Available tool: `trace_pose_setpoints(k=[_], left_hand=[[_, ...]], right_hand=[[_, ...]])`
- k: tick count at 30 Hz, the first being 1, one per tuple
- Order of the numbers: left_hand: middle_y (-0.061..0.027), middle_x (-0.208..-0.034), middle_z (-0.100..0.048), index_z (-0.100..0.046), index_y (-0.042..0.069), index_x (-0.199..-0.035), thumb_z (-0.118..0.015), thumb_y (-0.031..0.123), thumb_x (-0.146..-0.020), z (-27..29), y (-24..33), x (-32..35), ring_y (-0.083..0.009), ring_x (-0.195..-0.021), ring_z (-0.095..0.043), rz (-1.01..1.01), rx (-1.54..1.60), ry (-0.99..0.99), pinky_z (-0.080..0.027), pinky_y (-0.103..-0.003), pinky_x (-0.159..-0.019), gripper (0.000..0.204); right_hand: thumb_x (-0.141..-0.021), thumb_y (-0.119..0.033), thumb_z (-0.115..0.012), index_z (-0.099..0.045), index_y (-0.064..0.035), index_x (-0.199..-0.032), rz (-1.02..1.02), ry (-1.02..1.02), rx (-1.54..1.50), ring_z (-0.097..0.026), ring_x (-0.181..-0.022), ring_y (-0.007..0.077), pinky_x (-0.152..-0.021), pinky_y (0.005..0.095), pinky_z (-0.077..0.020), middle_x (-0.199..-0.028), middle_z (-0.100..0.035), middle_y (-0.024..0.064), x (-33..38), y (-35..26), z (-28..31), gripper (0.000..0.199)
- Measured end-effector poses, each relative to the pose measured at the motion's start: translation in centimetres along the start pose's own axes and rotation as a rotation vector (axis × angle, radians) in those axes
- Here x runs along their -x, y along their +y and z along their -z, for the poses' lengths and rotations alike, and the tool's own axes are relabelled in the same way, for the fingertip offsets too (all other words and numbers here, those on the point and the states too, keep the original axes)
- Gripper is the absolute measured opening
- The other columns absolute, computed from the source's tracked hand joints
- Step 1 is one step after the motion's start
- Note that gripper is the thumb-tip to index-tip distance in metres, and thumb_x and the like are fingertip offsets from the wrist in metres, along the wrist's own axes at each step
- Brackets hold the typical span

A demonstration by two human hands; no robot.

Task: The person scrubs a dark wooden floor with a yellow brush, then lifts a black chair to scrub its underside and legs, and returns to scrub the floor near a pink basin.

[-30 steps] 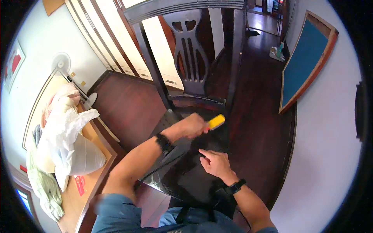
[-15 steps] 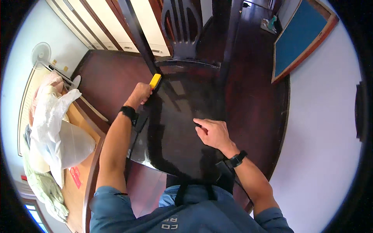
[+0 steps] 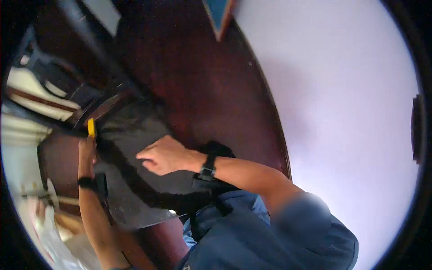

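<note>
Chair seat, dark and broad, spreads out in front of the person in the blue shirt, its surface dull grey with a blacker band curving across it; I can't tell whether that is shadow or reflection. At the far left corner of the seat, the left hand is closed around a yellow tool, whose bright end pokes out past the fist toward the chair back. Whether the tool touches the seat there is hard to make out from here.

The right hand is over the middle of the seat, loosely curled, the forefinger reaching left; I can't tell how narrow the grip is or whether the fingertips rest on the wood. Black bands circle both wrists, the right one squarer like a watch.

Dark reddish floor runs beyond the chair to a pale wall on the right. The pointed corner of a teal board shows at the top, and a whitish bundle blurs at lower left.
</note>
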State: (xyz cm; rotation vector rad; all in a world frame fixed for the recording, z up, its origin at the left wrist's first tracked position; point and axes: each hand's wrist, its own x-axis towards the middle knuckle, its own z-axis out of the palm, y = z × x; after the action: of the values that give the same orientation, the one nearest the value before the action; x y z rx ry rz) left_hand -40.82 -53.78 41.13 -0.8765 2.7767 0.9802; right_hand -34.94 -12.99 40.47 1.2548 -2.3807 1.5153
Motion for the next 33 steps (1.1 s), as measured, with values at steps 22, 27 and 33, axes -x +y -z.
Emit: trace_pose_setpoints(k=[22, 27, 33], left_hand=[[0.0008, -0.088, -0.064, -0.065, -0.001, -0.127, -0.058, 0.019, -0.107, -11.0, 13.9, 22.8, -0.0064, -0.074, -0.056, -0.165, 0.729, -0.291, -0.045, -0.023, -0.066, 0.029], [-0.0115, -0.124, -0.069, -0.058, -0.005, -0.142, -0.057, 0.012, -0.108, -12.7, 12.0, 25.9, -0.0182, -0.112, -0.066, -0.362, 0.662, -0.217, -0.052, -0.031, -0.097, 0.038], [-0.0195, -0.143, -0.056, -0.054, 0.003, -0.149, -0.073, 0.023, -0.098, -13.2, 11.4, 31.3, -0.0317, -0.132, -0.056, -0.676, 0.179, -0.070, -0.045, -0.043, -0.110, 0.058]], right_hand=[[-0.104, -0.044, -0.052, -0.071, -0.0007, -0.079, -0.311, 0.199, -0.266, -0.067, -0.062, 0.0413, -0.061, 0.0527, -0.0509, -0.069, -0.067, 0.0214, 0.3, -0.8, 1.7, 0.053], [-0.104, -0.045, -0.052, -0.071, -0.0017, -0.082, -0.443, 0.189, -0.226, -0.069, -0.068, 0.0450, -0.064, 0.0552, -0.0533, -0.073, -0.069, 0.0233, 1.8, -3.4, 1.3, 0.052], [-0.104, -0.038, -0.055, -0.067, -0.0007, -0.098, -0.490, 0.306, -0.282, -0.070, -0.074, 0.0398, -0.063, 0.0501, -0.0513, -0.081, -0.069, 0.0219, 6.4, -4.2, 1.0, 0.040]])
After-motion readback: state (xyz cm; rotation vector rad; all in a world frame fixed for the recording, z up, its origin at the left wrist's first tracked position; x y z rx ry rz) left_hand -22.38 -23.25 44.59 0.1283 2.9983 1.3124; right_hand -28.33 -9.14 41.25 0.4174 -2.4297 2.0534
